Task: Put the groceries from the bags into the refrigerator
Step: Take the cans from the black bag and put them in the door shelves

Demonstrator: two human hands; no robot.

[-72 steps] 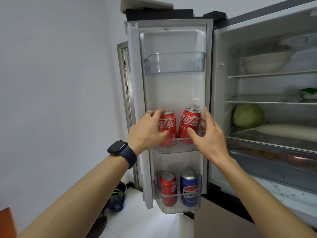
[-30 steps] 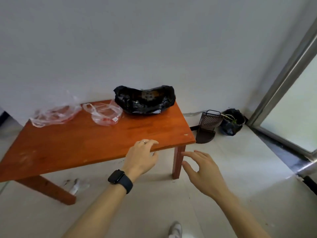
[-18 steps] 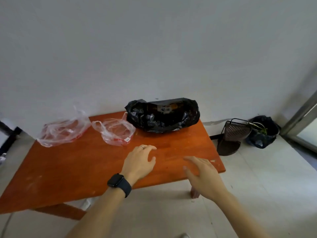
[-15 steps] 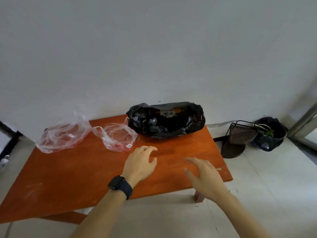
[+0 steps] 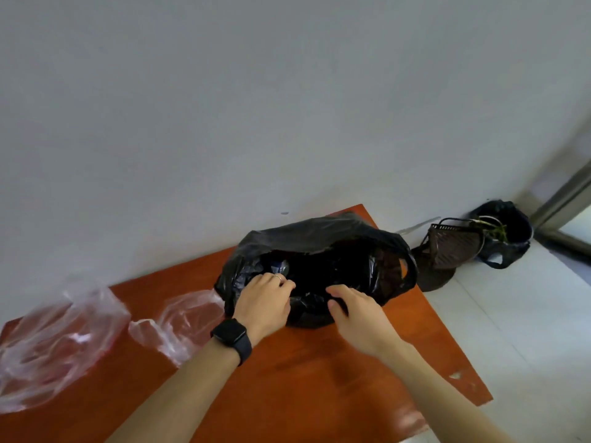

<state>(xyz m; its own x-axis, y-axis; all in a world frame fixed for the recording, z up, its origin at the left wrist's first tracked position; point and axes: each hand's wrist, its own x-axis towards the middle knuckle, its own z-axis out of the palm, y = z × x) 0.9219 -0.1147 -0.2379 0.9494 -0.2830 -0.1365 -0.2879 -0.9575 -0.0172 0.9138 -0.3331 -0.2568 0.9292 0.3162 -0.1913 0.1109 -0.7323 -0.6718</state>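
Observation:
A black plastic bag [image 5: 319, 231] stands open at the far right end of the orange wooden table [image 5: 303, 378]. Inside it, near the left wall, the silver top of a can [image 5: 281, 266] shows; the rest of the contents are too dark to make out. My left hand [image 5: 262, 302], with a ring and a black watch on the wrist, grips the bag's near rim with curled fingers. My right hand [image 5: 358, 311] pinches the same rim a little further right, between thumb and fingers.
Two crumpled clear plastic bags [image 5: 54, 343] [image 5: 182, 321] lie on the table to the left. On the tiled floor beyond the table's right end sit a dark basket [image 5: 454, 247] and a dark bag with green stalks [image 5: 508, 231]. A metal frame [image 5: 569, 193] runs along the right edge.
I turned away from the refrigerator door and its cans to the table. Both hands moved forward from above the table and took hold of the black bag's near rim.

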